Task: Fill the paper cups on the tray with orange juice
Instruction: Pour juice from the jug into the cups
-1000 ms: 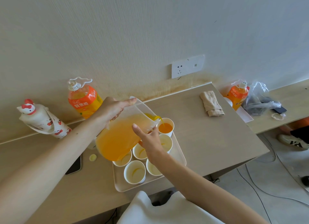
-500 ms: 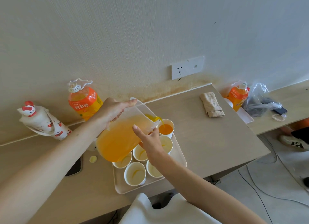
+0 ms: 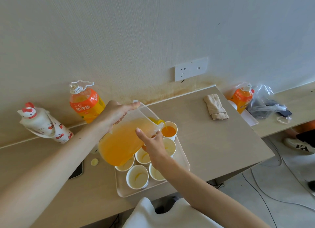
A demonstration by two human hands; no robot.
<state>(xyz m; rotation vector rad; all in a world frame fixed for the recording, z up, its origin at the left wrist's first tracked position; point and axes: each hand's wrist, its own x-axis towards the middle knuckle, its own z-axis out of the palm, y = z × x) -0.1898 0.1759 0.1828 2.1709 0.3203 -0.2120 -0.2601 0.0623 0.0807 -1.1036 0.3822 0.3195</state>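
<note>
A clear plastic pitcher of orange juice is tilted to the right over a pale tray. My left hand grips the pitcher's handle at its upper back. My right hand presses against the pitcher's front side near the spout, fingers fairly straight. A thin stream of juice runs from the spout into the far-right paper cup, which holds orange juice. Several other white paper cups on the tray show only yellowish traces inside. The pitcher hides part of one cup.
A large orange juice bottle stands by the wall on the left, beside a white cat-shaped bottle. A phone and a small cap lie left of the tray. A folded cloth, another juice bottle and a plastic bag are on the right.
The juice level in the far-right cup has risen a little. Both hands and the pitcher stay in almost the same place.
</note>
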